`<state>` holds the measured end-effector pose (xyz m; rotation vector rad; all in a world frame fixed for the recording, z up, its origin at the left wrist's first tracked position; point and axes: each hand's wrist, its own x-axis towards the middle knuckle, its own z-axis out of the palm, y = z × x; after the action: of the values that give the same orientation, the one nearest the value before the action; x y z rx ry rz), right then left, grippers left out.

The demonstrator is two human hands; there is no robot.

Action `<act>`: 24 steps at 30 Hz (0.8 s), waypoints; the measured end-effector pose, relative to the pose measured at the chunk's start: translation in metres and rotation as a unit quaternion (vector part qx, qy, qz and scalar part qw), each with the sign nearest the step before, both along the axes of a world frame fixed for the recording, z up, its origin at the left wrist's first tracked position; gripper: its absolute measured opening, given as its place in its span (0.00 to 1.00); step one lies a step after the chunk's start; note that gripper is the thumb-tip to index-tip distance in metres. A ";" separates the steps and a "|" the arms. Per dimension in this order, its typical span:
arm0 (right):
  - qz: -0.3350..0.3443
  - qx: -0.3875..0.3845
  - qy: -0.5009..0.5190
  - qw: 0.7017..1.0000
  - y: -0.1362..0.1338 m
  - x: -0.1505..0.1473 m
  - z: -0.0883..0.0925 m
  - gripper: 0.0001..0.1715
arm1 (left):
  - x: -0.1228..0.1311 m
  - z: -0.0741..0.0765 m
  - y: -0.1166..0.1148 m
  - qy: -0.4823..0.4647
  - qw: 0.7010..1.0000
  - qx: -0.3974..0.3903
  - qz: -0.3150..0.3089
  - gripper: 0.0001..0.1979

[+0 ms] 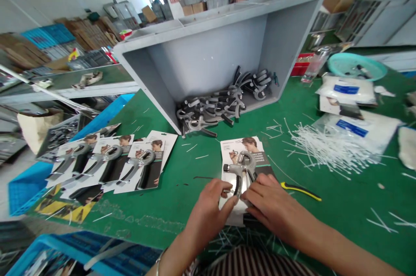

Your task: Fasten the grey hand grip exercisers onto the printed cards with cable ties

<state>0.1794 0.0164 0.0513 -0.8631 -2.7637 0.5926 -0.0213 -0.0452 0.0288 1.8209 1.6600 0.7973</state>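
Note:
A grey and black hand gripper (240,168) lies on a printed backing card (242,148) on the green table (182,176), just in front of me. My left hand (212,200) curls its fingers round the card's lower left edge and the gripper's handle. My right hand (271,202) presses on the lower right of the card, fingers closed against the other handle. The card's bottom part is hidden under both hands.
A grey bin (208,46) tipped on its side holds several loose hand grippers (221,102). Carded grippers (113,161) lie at left. White cable ties (321,144), a yellow-handled tool (300,190), plastic bags (349,89), a teal bowl (355,66) and blue crates (65,254) surround me.

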 end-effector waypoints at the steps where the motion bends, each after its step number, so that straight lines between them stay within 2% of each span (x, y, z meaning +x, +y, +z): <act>1: 0.002 -0.016 0.011 1.000 0.000 0.000 0.000 0.04 | -0.004 0.000 0.000 -0.031 0.999 -0.011 -0.002 0.08; 5: -0.004 -0.101 0.102 0.990 0.004 0.002 0.001 0.08 | -0.012 -0.006 0.003 -0.114 0.993 0.004 -0.001 0.06; 10: -0.030 -0.077 0.170 0.982 0.012 -0.004 -0.006 0.07 | 0.004 -0.011 0.014 -0.157 0.985 0.046 0.056 0.04; 15: -0.102 -0.093 0.155 0.978 0.013 -0.001 -0.010 0.02 | 0.011 -0.010 0.019 -0.195 0.978 0.054 0.050 0.01; 24: -0.040 0.006 0.066 0.997 0.015 0.003 -0.006 0.11 | 0.009 -0.008 0.020 -0.232 0.971 0.021 0.047 0.01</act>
<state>0.1820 0.0313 0.0457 -0.8929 -2.6003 0.5944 -0.0127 -0.0253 0.0209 1.4428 1.4337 1.2027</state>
